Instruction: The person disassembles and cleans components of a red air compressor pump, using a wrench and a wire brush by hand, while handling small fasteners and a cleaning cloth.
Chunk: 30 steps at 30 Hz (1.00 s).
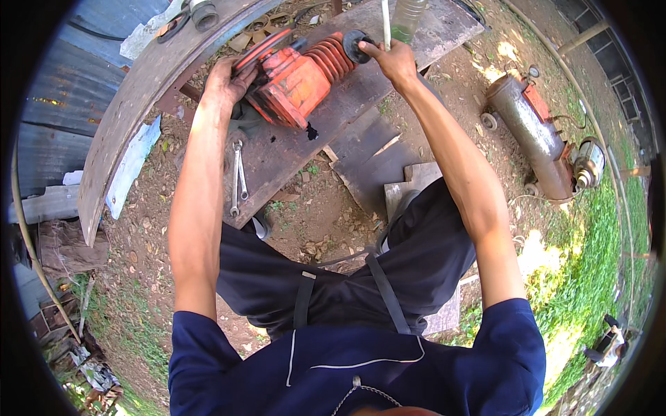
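A red compressor pump with a finned cylinder lies tilted on a dark wooden bench. My left hand is closed on the pump's left side, beside the red wheel; some of its fingers are hidden. At the cylinder's far end, my right hand has its thumb and fingers on a black round cap. A thin white rod stands up just behind that hand; whether the fingers touch it is unclear. Two wrenches lie nearer me, beside a dark wet spot.
A clear plastic bottle stands behind my right hand. To the left runs a curved board with a metal fitting on it. A rusty air tank rests on the ground at right. Flat boards lie before my legs.
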Tool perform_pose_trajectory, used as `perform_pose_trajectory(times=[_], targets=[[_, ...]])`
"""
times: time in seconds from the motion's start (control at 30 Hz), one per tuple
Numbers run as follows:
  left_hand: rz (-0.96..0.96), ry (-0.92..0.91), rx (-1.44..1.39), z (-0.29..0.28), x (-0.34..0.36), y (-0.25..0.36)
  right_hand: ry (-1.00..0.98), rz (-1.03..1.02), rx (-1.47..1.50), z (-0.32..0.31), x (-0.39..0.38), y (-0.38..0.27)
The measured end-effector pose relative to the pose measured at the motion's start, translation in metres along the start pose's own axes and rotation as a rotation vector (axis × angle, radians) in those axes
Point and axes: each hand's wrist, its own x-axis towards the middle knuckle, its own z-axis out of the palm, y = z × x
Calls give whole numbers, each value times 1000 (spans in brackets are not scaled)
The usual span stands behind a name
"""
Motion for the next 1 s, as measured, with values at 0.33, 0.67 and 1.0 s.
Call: perform_pose_trajectory(times=[0.33, 0.67, 1.0], targets=[[8, -29, -25, -12, 10, 4, -35, 12, 138, 16, 2, 8], [58, -64, 39, -21, -11, -3, -19, -29, -86, 25, -20, 12], [79, -157, 196, -23, -34, -12, -321, -285, -322, -43, -76, -78]])
